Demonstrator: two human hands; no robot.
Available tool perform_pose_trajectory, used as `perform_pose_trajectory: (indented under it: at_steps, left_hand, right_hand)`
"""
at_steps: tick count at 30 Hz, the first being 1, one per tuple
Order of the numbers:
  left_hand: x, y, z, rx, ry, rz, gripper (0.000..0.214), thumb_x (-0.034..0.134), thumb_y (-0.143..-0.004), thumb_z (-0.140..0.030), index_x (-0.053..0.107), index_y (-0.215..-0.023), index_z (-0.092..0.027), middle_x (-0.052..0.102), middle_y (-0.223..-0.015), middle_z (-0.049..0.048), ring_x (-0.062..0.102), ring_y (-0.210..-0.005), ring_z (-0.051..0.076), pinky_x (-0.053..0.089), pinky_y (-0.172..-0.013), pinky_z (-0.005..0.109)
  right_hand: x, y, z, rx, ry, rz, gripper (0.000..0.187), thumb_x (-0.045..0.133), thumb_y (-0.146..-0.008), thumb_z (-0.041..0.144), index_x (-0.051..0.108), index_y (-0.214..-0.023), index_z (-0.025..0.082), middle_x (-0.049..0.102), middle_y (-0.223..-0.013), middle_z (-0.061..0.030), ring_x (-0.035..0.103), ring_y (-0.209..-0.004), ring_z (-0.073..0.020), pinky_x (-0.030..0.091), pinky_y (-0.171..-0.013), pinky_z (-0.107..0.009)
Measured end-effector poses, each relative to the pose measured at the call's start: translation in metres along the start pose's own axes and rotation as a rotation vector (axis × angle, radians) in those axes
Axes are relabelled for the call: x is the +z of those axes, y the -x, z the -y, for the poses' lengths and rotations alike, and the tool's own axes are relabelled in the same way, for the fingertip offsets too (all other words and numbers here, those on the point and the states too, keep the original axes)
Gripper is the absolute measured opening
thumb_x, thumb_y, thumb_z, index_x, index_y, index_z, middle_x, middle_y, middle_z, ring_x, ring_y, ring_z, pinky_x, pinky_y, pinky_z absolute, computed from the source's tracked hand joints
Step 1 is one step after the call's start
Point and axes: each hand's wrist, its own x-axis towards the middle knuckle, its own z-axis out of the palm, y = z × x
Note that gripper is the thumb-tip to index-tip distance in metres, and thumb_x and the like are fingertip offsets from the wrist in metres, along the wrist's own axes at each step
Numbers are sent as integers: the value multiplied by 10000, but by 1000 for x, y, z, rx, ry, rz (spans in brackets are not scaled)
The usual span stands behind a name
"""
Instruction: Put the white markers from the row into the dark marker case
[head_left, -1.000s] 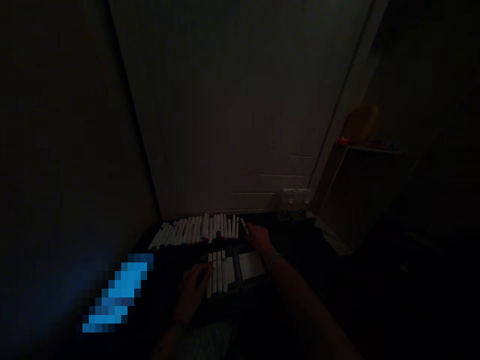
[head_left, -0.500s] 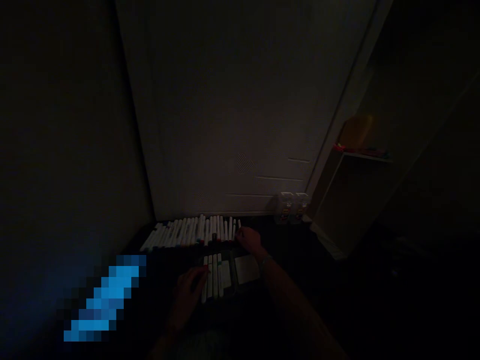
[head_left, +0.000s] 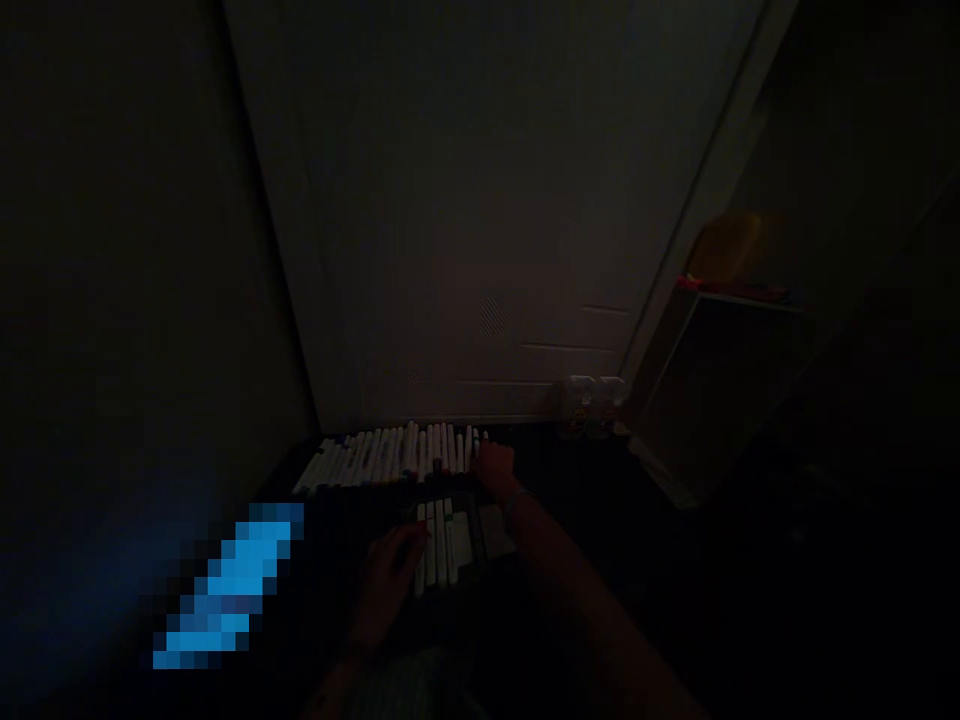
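The scene is very dark. A row of several white markers (head_left: 390, 455) lies on the floor along the base of a pale wall. Nearer me sits a small dark tray (head_left: 480, 545) holding three white markers (head_left: 439, 545). My left hand (head_left: 394, 572) rests at the tray's left edge, its fingers curled against those markers. My right hand (head_left: 495, 468) reaches to the right end of the marker row, fingers bent down over the last markers; what they hold is too dark to make out.
Two small pale containers (head_left: 592, 400) stand by the wall to the right. A dark box-like cabinet (head_left: 712, 400) with a yellow object (head_left: 727, 245) on top stands at the right. A blurred bright blue patch (head_left: 229, 590) lies at lower left.
My right hand has moved left and down onto the end of the marker row, where it earlier held a marker up. My left hand has stayed by the tray.
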Motion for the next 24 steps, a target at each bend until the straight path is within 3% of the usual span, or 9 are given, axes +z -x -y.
perform_pose_trajectory:
  at_steps: [10, 16, 18, 21, 24]
  left_hand:
    - [0, 0, 0, 8, -6, -41, 319, 452, -791, -482, 617, -950, -261, 633, -1030, -2, 528, -1027, 220, 402, -931, 403]
    - [0, -2, 3, 37, -1, -24, 308, 442, -807, -469, 604, -968, -261, 620, -1053, -2, 522, -1037, 209, 397, -940, 392]
    - [2, -3, 6, 32, 4, -19, 315, 440, -807, -475, 601, -972, -259, 617, -1054, 2, 523, -1034, 211, 395, -941, 396]
    - [3, -4, 10, 25, 1, -9, 324, 431, -808, -483, 595, -982, -263, 614, -1059, 1, 521, -1035, 214, 394, -942, 406]
    - [2, -3, 10, 28, -6, -16, 331, 434, -803, -485, 596, -990, -265, 614, -1066, 0, 518, -1038, 216, 391, -944, 406]
  right_hand:
    - [-8, 2, -16, 98, -247, -17, 252, 536, -775, 325, 666, -892, 144, 671, -944, -148, 628, -922, -241, 446, -717, -281]
    - [2, 15, -33, 87, -573, -95, 336, 397, -865, 392, 630, -916, 156, 688, -832, -68, 640, -753, -139, 441, -608, -201]
    - [3, 29, -35, 55, -772, -141, 358, 378, -872, 407, 598, -964, 141, 679, -759, -52, 625, -696, -125, 437, -586, -196]
    - [3, 56, -38, 7, -1312, -199, 391, 457, -821, 475, 569, -1002, 147, 651, -697, -34, 585, -628, -129, 429, -563, -214]
    - [0, 82, -40, -19, -1549, -168, 384, 474, -809, 497, 571, -1008, 184, 626, -719, -8, 514, -562, -97, 395, -532, -202]
